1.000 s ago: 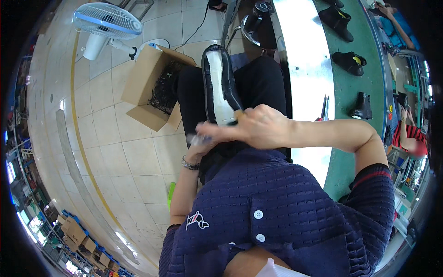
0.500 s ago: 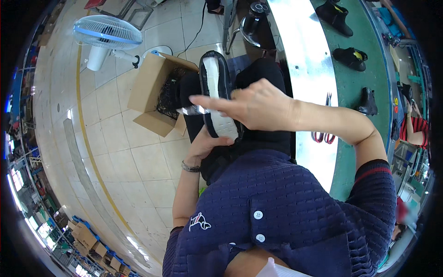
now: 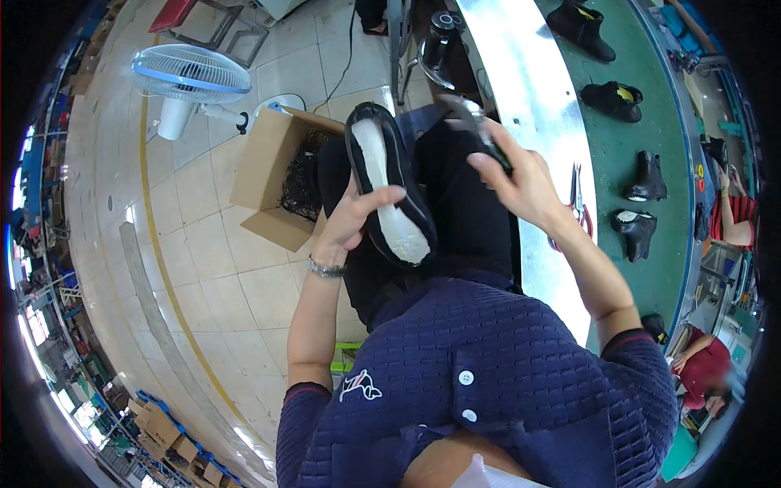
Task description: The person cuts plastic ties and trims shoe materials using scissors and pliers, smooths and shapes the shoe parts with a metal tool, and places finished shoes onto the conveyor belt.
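Observation:
A black shoe upper (image 3: 419, 215), its pale bottom turned up, rests over my lap with the toe pointing away. My left hand (image 3: 354, 215) is closed round its left side, thumb lying across the pale bottom. To the right and clear of the shoe, my right hand (image 3: 525, 179) grips a hammer (image 3: 488, 146) with a dark handle. Motion blurs its curved metal head. Scissors (image 3: 579, 207) with red handles lie on the metal bench strip (image 3: 545, 106) beside my right forearm.
An open cardboard box (image 3: 256, 163) holding dark tangled material stands left of my knees, with a fan (image 3: 191, 73) beyond it. Several black boots, such as one boot (image 3: 614, 102), stand on the green surface (image 3: 602, 146) at right. A person in red (image 3: 704, 366) is at far right.
My right hand has moved right, off the shoe, carrying the hammer. The left hand has shifted from the heel end to the shoe's middle. Another boot now shows on the green surface.

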`<state>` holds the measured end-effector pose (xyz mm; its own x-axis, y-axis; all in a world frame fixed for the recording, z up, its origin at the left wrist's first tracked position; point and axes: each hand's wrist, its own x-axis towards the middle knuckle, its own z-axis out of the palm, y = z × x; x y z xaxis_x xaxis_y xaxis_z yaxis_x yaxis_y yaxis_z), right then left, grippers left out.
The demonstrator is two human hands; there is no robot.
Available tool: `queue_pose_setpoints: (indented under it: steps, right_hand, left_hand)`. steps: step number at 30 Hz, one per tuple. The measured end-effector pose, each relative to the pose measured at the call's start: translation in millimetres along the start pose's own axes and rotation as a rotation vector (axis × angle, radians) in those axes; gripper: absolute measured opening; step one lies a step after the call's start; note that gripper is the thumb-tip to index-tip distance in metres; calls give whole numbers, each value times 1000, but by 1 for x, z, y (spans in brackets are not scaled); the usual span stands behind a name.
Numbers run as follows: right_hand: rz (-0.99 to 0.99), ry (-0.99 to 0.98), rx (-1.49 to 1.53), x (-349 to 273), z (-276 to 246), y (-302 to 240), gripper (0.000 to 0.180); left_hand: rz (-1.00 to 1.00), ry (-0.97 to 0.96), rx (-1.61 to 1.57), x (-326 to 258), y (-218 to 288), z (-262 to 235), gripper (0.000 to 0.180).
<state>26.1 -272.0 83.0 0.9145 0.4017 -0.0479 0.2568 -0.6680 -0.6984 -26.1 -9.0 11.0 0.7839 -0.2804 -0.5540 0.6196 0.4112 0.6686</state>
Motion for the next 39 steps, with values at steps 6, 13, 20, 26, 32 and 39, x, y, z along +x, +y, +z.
queue_pose_setpoints:
  steps: [6,13,20,26,32,39]
  right_hand:
    - [457,141,-325,-45,1,87,47]
    - [478,153,-541,-75,7,139,45]
    - [-135,-62,145,-74,21,93,83]
    - [220,-80,861,-77,26,31,76]
    - [448,589,1076,-109,-13,78,57]
    - [344,1364,339,-110,-77,127,49]
  left_hand:
    - [477,-147,357,-4,-32,18,137]
    - [502,-218,525,-5,-65,15,143]
    - [439,-283,473,5,-60,21,142]
    - [149,-378,-220,23,-25,69,76]
    - [256,-656,259,36,7,117,138]
    - [42,-497,184,32,-10,83,100]
